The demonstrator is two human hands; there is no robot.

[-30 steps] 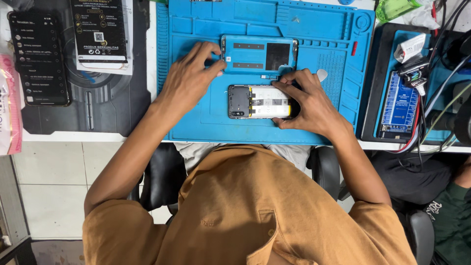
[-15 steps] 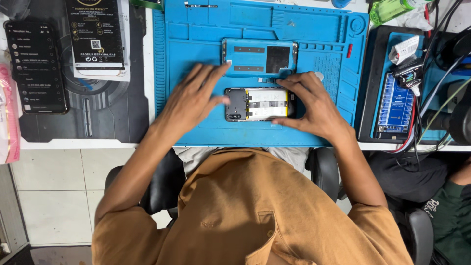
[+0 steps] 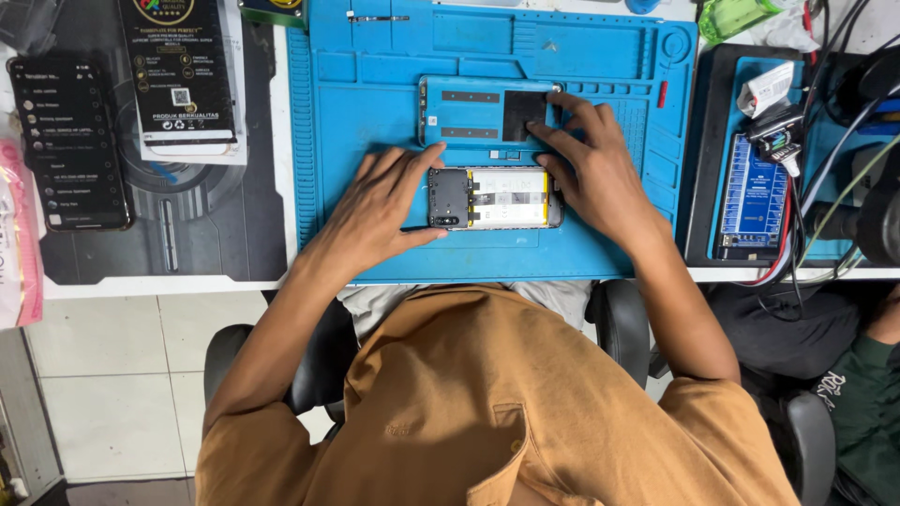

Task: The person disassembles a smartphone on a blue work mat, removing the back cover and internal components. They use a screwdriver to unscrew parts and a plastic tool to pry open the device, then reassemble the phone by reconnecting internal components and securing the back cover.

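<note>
The opened phone (image 3: 495,199) lay back-side up on the blue work mat (image 3: 375,112), close to the near edge of the desk (image 3: 169,281) and about midway along it. Its inner parts showed: a dark camera section at one end and a pale battery with a yellow strip toward the other.

The left hand (image 3: 380,211) rested flat on the mat against the phone's camera end, fingers spread wide, thumb tip touching the lower corner of the phone; it gripped nothing. The right hand (image 3: 591,164) lay at the phone's other end, its heel and thumb side against that end, while its fingers reached up onto the blue back cover (image 3: 487,111) that lay just beyond the phone, toward the far edge. The fingertips pressed on the cover's end by a black square patch. Whether the right hand pinched anything small was hard to say from this angle; it looked loosely open.

Off the mat, toward the left edge of the desk, a black phone with a lit screen (image 3: 67,141) lay on a dark grey pad (image 3: 187,234), with a black printed card (image 3: 178,75) just beside it. At the right edge stood a small blue circuit board (image 3: 750,197) in a black tray, with a bundle of cables (image 3: 816,234) beside it. A green packet (image 3: 736,17) sat at the far right corner.
</note>
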